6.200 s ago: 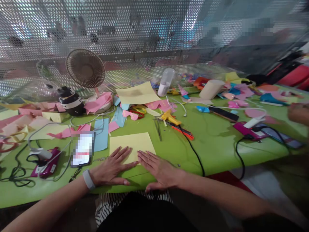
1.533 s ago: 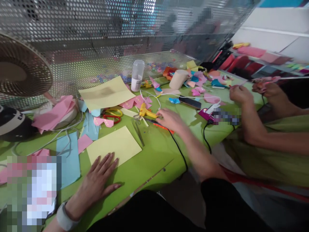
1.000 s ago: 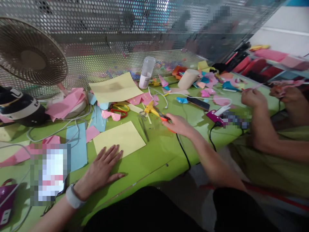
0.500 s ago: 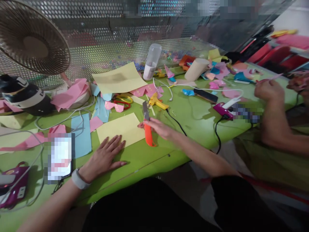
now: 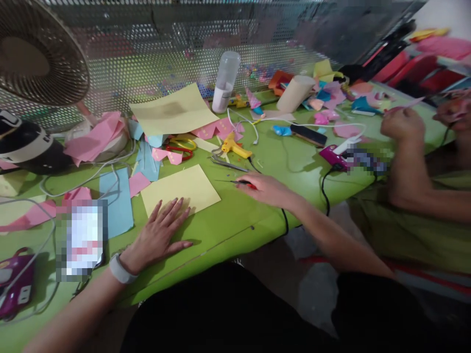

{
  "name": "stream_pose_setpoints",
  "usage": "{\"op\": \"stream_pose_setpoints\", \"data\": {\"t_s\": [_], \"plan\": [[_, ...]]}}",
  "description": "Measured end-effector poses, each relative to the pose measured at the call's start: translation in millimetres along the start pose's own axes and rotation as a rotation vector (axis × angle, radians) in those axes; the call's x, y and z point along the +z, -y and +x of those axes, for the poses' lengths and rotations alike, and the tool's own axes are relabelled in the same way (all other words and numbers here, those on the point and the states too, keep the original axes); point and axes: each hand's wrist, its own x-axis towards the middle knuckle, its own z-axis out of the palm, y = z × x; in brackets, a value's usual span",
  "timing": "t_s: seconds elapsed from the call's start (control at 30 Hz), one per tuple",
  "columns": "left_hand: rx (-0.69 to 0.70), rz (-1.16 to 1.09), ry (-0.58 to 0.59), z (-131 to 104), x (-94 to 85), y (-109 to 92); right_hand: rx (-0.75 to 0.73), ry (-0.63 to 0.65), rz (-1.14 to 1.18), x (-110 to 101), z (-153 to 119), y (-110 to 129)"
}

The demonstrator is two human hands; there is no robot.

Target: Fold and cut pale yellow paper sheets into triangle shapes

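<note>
- In the head view, a yellow glue gun (image 5: 236,147) and a thin metal tool (image 5: 231,165) are seen just past the right grip (image 5: 265,189). The black cord (image 5: 285,220) is partly hidden by the right arm (image 5: 324,235).
- Blue paper (image 5: 116,206), pink paper (image 5: 140,184) and a blurred phone (image 5: 83,240) are set to the left.
- Another person's hand (image 5: 403,125) is seen well off to the right.
- A red and black cutter (image 5: 251,186) is held by the right grip, with the fingers closed around it. Its blade (image 5: 228,181) is pointed at the small yellow sheet (image 5: 198,189), near its right edge; whether they touch cannot be told.
- The sheet's near side is covered by the left grip (image 5: 158,235), laid flat with fingers apart.
- Green surface (image 5: 224,225) is left showing between the sheet and the front edge, which is partly hidden by dark clothes (image 5: 221,314).
</note>
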Motion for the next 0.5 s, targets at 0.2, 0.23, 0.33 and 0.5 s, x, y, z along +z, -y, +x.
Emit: {"op": "stream_pose_setpoints", "data": {"t_s": [0.2,0.23,0.33,0.5], "plan": [[0.042,-0.001,0.017,2.6,6.6,-2.4,0.128,-0.159,-0.444,5.9,-12.5,-6.4],[0.043,-0.003,0.019,2.6,6.4,-2.1,0.13,-0.186,-0.482,7.3,-12.6,-7.5],[0.046,-0.004,0.026,2.5,4.7,-1.3,0.117,-0.214,-0.536,13.4,-11.8,-9.3],[0.046,0.002,0.036,3.0,2.6,-1.8,0.096,-0.209,-0.529,23.5,-9.7,-10.8]]}}
